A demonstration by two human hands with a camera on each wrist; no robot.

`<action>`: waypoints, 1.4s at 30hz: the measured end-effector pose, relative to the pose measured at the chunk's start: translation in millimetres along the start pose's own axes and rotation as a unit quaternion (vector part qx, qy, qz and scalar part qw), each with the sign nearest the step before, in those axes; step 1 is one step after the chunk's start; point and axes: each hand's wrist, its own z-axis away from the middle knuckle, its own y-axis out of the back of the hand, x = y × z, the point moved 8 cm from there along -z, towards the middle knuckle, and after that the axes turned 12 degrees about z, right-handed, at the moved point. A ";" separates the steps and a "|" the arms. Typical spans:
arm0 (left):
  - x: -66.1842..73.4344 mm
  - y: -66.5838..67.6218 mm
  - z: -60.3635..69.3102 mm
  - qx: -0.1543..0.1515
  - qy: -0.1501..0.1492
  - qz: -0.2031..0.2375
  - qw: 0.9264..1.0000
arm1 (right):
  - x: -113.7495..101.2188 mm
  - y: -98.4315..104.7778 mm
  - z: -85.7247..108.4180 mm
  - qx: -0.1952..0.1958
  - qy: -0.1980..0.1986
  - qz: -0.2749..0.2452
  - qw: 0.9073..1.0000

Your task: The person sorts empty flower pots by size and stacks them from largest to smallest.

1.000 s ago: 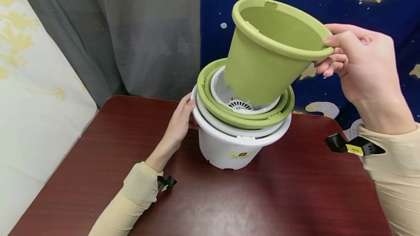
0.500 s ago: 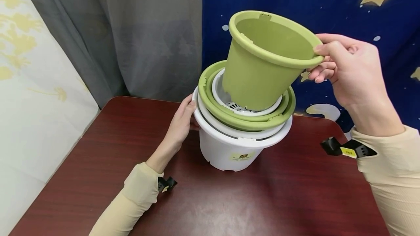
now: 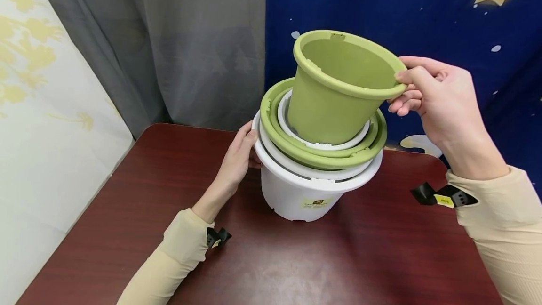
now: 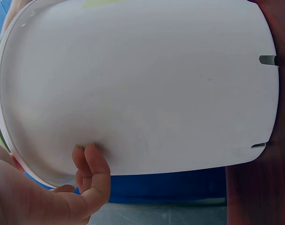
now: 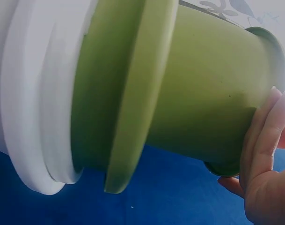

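Note:
My right hand [image 3: 440, 98] pinches the rim of a green flowerpot [image 3: 334, 107] between thumb and fingers, at the pot's right side. That pot is tilted, its lower part inside the small white flowerpot [image 3: 322, 146] at the top of a nested stack. Green flowerpots [image 3: 313, 158] surround the small white one, and the outermost is a large white flowerpot [image 3: 288, 192] standing on the table. At the stack's left, my left hand [image 3: 237, 156] grips the large white pot's rim. Fingertips [image 4: 96, 159] touch its outer wall in the left wrist view. The held pot's base is hidden.
The stack stands on a dark red table [image 3: 203, 267], near its back edge. A grey curtain [image 3: 203, 51] and a blue curtain with stars [image 3: 423, 8] hang behind it. A pale patterned surface [image 3: 51, 121] borders the left side.
My right hand has lowered the green flowerpot, moving it down and slightly left into the small white flowerpot. The left hand keeps its grip on the large white rim.

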 end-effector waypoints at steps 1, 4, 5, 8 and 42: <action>0.2 -0.5 -0.2 0.000 0.000 0.000 1.000 | 1.2 0.2 0.3 0.000 -0.002 0.001 1.000; -0.2 -1.8 -0.7 -0.001 0.002 0.000 1.000 | 5.2 0.9 1.7 0.000 -0.010 0.003 1.000; -0.5 -2.3 -0.7 -0.002 0.002 0.000 1.000 | 6.5 1.1 2.2 0.000 -0.012 0.002 1.000; -1.0 -3.4 -0.4 -0.005 0.001 0.003 1.000 | 9.2 1.1 3.6 -0.001 -0.017 -0.001 1.000; -0.6 -2.0 0.1 -0.003 0.006 -0.001 1.000 | 25.1 -10.1 10.0 -0.018 -0.024 0.042 0.999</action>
